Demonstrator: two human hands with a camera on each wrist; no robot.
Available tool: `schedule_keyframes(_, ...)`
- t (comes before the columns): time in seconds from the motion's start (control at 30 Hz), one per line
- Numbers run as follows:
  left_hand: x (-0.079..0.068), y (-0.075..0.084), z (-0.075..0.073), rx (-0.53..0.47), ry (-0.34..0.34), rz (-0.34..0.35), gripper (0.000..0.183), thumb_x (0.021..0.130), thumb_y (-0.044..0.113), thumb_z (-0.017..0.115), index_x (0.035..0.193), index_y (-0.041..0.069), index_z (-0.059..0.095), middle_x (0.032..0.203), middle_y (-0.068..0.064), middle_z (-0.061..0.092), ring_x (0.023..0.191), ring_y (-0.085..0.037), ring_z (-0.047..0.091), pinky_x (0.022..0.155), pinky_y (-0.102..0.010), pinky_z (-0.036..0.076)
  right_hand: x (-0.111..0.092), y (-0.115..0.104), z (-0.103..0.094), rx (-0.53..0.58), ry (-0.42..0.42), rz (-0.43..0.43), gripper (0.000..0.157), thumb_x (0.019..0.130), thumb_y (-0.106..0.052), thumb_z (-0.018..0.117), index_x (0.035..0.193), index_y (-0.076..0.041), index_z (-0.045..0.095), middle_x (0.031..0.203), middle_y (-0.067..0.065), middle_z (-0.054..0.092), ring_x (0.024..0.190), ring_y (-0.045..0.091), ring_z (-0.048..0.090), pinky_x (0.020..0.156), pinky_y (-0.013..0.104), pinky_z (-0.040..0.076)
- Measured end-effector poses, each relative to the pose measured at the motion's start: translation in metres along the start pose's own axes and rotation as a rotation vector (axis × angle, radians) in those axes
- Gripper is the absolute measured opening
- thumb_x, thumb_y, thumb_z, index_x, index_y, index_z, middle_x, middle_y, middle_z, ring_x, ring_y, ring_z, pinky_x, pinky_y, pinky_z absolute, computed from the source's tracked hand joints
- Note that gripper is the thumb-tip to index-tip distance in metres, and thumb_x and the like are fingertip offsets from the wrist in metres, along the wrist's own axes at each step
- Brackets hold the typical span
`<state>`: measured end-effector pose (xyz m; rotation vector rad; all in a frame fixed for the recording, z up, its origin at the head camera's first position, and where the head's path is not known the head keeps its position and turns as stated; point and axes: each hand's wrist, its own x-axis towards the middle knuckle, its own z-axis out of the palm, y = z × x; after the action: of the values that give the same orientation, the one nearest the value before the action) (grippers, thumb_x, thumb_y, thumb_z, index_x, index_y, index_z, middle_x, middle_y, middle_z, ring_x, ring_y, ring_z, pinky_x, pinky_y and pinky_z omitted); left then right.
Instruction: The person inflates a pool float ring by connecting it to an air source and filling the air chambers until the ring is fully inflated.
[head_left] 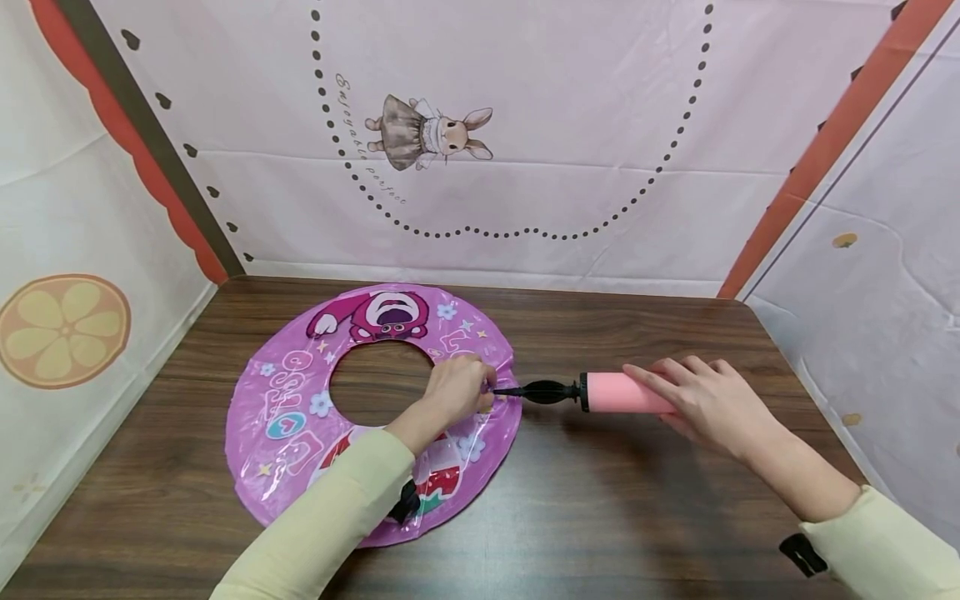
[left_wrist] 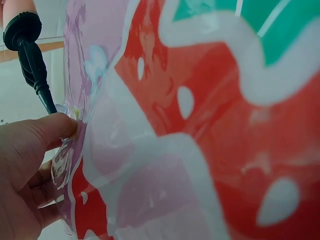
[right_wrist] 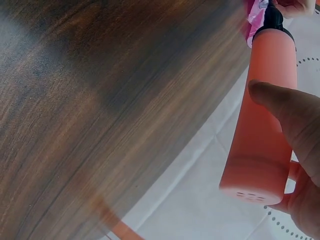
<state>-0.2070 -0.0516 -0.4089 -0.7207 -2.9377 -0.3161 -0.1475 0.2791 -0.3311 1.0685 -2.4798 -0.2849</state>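
Observation:
A purple swim ring (head_left: 255, 417) with bear and strawberry prints lies on the left half of the table, looking mostly filled. At its right side my left hand (head_left: 459, 387) pinches the ring's clear valve, thumb and fingers closing on it in the left wrist view. The black nozzle (head_left: 547, 392) of a pink hand pump (head_left: 618, 392) points into that valve; the exact joint is hidden by the fingers. My right hand (head_left: 712, 404) grips the pump's pink barrel, which shows a perforated end (right_wrist: 251, 196) in the right wrist view.
The brown wooden table (head_left: 600, 517) carries the ring and backs onto a printed fabric wall (head_left: 570, 100) with a rabbit picture. Side curtains (head_left: 900, 275) stand at the left and right edges. Black straps (head_left: 802, 554) show at the sleeves.

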Motion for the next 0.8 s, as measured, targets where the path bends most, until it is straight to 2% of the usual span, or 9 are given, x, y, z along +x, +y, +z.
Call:
schedule_keyframes(0.3,0.0,-0.0002,0.0014,0.013,-0.004,0.006,0.014,0.072,0.029,0.076,0.084,0.024,0.072,0.073,0.006,0.055,0.065,-0.011,0.049,0.049,-0.026,0.039,-0.0012,-0.0006,0.0015,0.021,-0.027,0.016,0.082,0.058,-0.026,0.084,0.132,-0.022,0.049,0.1,0.005,0.06,0.086,0.029,0.059,0.057,0.044,0.046)
schedule_keyframes(0.63,0.0007,-0.0006,0.0019,0.01,-0.012,0.009,0.015,0.073,0.029,0.076,0.086,0.023,0.073,0.075,0.005,0.056,0.066,-0.012,0.05,0.05,-0.027,0.04,-0.0029,-0.0032,0.0012,0.072,-0.112,0.056,0.077,0.061,-0.028,0.083,0.131,-0.021,0.05,0.1,0.005,0.061,0.083,0.03,0.061,0.061,0.048,0.05)
schedule_keyframes(0.8,0.0007,-0.001,0.0019,0.011,-0.024,0.004,0.017,0.073,0.03,0.075,0.089,0.023,0.073,0.076,0.005,0.057,0.067,-0.012,0.05,0.051,-0.027,0.04,-0.0049,-0.0037,0.0014,0.088,-0.109,0.055,0.076,0.062,-0.029,0.082,0.13,-0.021,0.051,0.099,0.005,0.061,0.082,0.029,0.061,0.059,0.047,0.05)
